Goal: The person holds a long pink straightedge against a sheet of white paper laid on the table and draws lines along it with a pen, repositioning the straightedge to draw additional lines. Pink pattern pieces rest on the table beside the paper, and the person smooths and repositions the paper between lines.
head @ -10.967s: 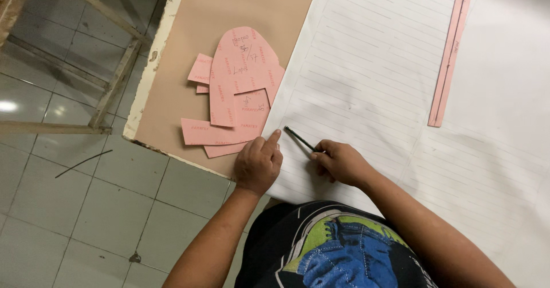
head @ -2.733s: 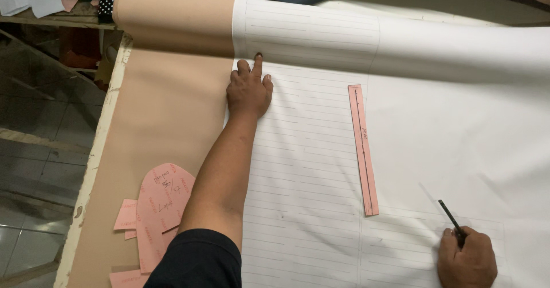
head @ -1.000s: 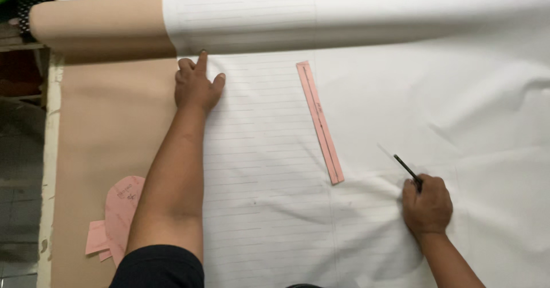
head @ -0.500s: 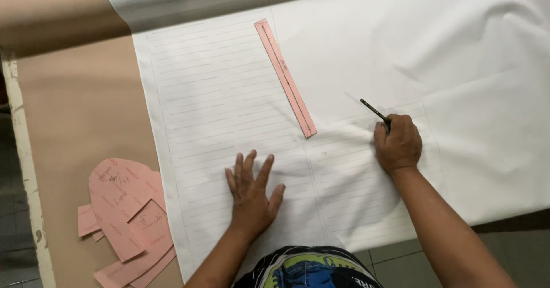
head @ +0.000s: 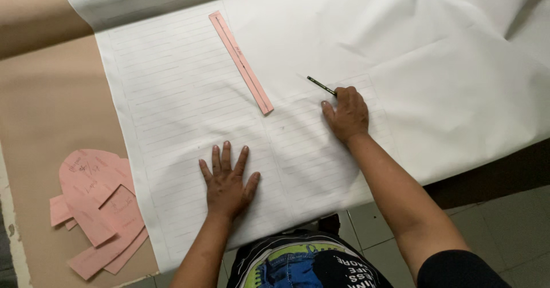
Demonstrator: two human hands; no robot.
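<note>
1. The right hand is closed around a dark pencil, whose tip rests on the white sheet; the knuckles lie on the sheet too.
2. The left hand lies flat, fingers spread wide, pressing the sheet down near its front edge; it holds nothing.
3. The part of the sheet around both hands is already covered with thin pencil lines, running in a left block and a narrower right block. The lines reach up to about where the pencil tip sits.
4. Beyond the pencil, to the right and further back, the sheet is blank and a little wrinkled. Judging from that, the ruling is partly done, with a large share of the sheet unmarked.
5. A long pink ruler lies slantwise on the lined area, apart from both hands.
6. The bench shows brown to the left, where a stack of pink card pieces lies off the sheet.
7. No box, tray or other container is in view.
</note>
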